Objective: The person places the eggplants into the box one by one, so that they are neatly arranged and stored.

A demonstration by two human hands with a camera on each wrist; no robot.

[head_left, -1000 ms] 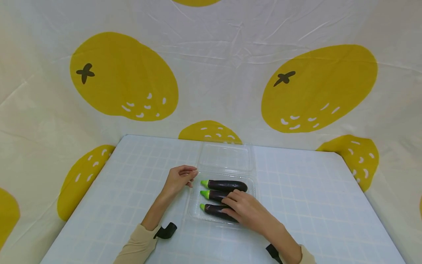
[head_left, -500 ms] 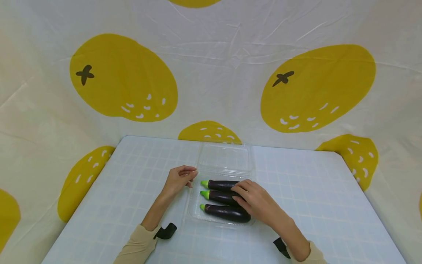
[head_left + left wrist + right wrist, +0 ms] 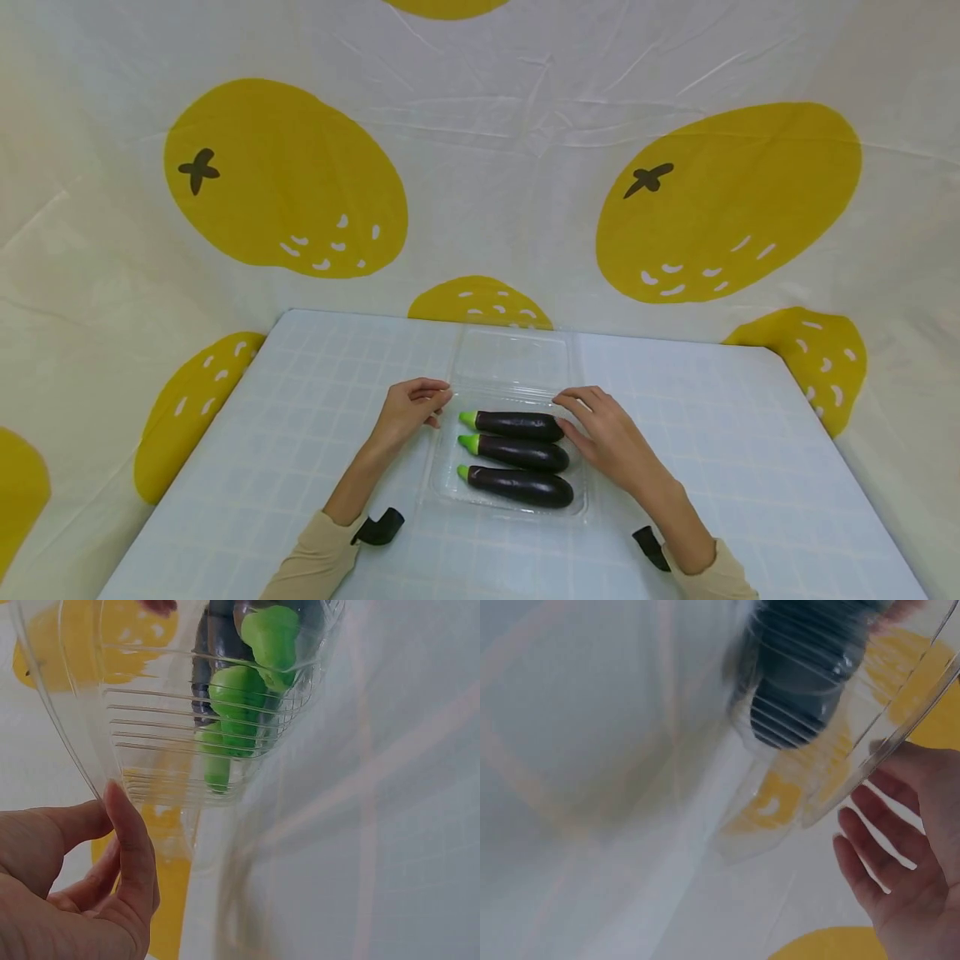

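Three dark eggplants with green stem ends lie side by side in a clear plastic container: a far eggplant (image 3: 519, 426), a middle eggplant (image 3: 525, 455) and a near eggplant (image 3: 521, 487). The container (image 3: 447, 483) has its hinged lid (image 3: 513, 357) folded back, away from the person. At the container's left rim, my left hand (image 3: 405, 410) pinches the edge between thumb and finger, as the left wrist view shows. My right hand (image 3: 611, 435) is at the right rim, its thumb (image 3: 907, 759) right at the edge and its other fingers loosely spread outside the wall.
A pale checked cloth covers the table (image 3: 750, 467). Behind it hangs a white curtain (image 3: 495, 200) printed with big yellow fruit. Black straps with small mounts (image 3: 378, 527) sit at both wrists.
My right hand has moved off the eggplants, back and to the right, to the container's right rim. The eggplants now show fully. My left hand has stayed at the left rim.
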